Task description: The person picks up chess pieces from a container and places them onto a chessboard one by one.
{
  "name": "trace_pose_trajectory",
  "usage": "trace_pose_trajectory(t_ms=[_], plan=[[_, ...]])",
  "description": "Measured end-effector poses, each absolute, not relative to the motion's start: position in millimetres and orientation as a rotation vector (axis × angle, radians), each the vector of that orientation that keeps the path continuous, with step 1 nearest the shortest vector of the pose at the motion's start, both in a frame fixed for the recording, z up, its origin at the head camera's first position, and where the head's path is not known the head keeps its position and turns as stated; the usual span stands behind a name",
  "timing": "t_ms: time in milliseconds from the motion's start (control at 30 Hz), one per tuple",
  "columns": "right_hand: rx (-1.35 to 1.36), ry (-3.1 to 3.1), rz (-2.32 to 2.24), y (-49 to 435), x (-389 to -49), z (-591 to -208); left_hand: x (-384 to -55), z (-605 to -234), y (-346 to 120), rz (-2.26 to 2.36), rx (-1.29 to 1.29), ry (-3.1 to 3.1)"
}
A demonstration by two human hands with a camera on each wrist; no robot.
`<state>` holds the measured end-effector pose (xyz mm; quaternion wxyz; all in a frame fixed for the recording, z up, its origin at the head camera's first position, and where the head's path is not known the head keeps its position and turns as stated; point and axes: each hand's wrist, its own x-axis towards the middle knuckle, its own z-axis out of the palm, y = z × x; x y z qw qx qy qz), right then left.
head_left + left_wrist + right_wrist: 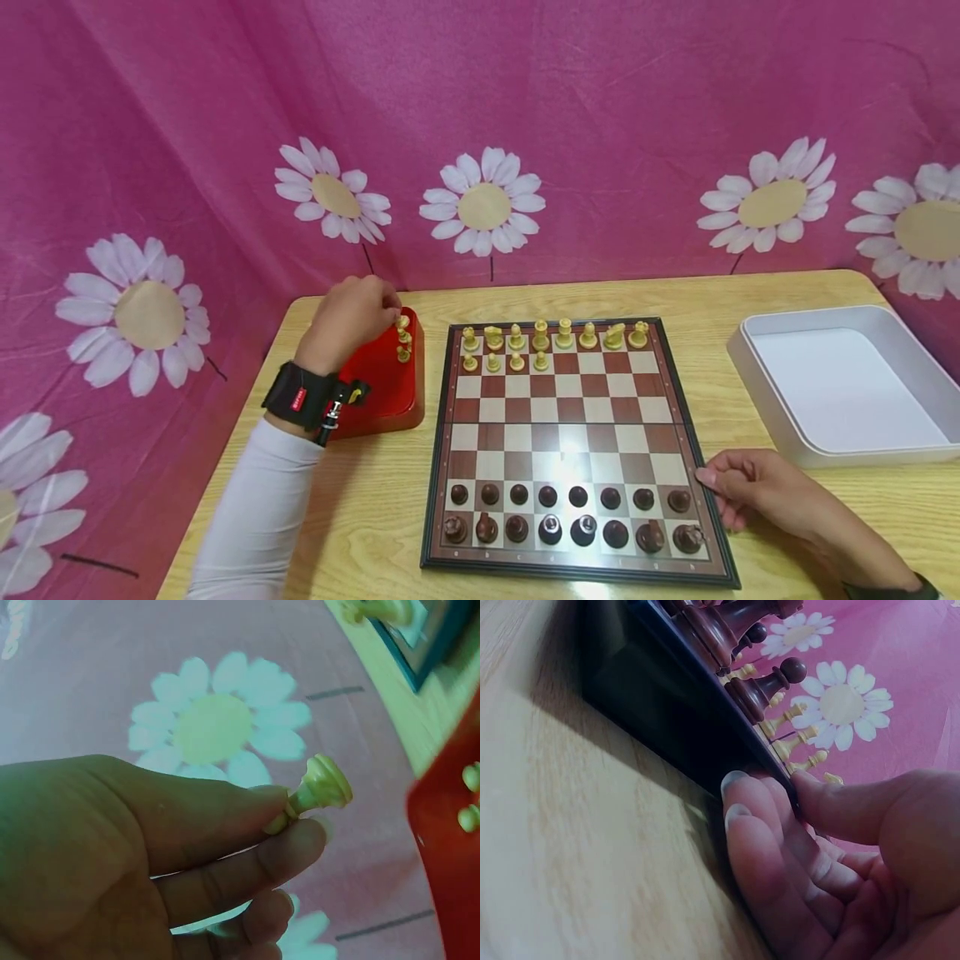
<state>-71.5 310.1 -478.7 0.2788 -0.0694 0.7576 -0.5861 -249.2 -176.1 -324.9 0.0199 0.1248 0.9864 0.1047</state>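
Observation:
Over the red box (378, 383) at the left, my left hand (348, 317) pinches a cream chess pawn (324, 784) between thumb and fingertips, its wide base pointing away from the hand. Several cream pieces (403, 340) lie in the box beside my fingers. My right hand (765, 492) grips the right edge of the chessboard (487, 410), thumb on top and fingers against the side. Dark pieces (577, 497) fill the two near rows. On the far side stand a full row of cream pieces (540, 335) and several cream pawns (517, 362) at the left of the second row.
A white tray (847, 383) stands right of the board on the wooden table (705, 308). Behind and to the left hangs a pink cloth (622, 108) with large daisies.

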Motion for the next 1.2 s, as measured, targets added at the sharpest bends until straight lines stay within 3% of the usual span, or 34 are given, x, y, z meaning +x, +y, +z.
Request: trace_pose_trajectory(t_ms=[467,1200], plan=[[-0.171,2.051,-1.551,312.1,-71.9,-480.8,-229.0,-314.0,-134.8,0.390,0.586,3.054],[-0.205,2.043,-1.570,312.1,-71.6,-480.2,-220.9,-329.8,-55.2,0.409,0.906,3.013]])
